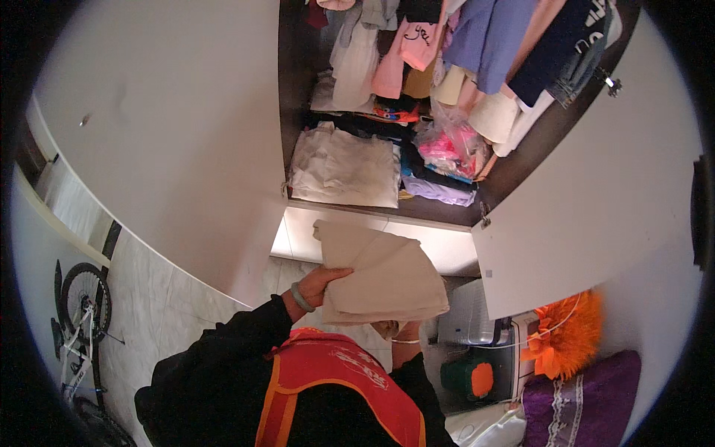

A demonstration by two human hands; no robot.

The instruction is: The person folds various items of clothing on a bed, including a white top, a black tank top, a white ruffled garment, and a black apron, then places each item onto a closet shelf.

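Observation:
A folded off-white cloth is held up in front of me, below the opening of a wardrobe. My left hand, with a light bangle at the wrist, grips its left edge, thumb on top. Under the cloth's lower edge is my right hand, largely hidden by the fabric, so its fingers cannot be made out fully. Beyond the cloth, a stack of folded white clothing lies on the left of the wardrobe's bottom shelf.
Garments hang above a plastic bag of pink items. Open doors stand left and right. At lower right are a clear plastic container, orange fluffy material and purple fabric. A bicycle stands far left.

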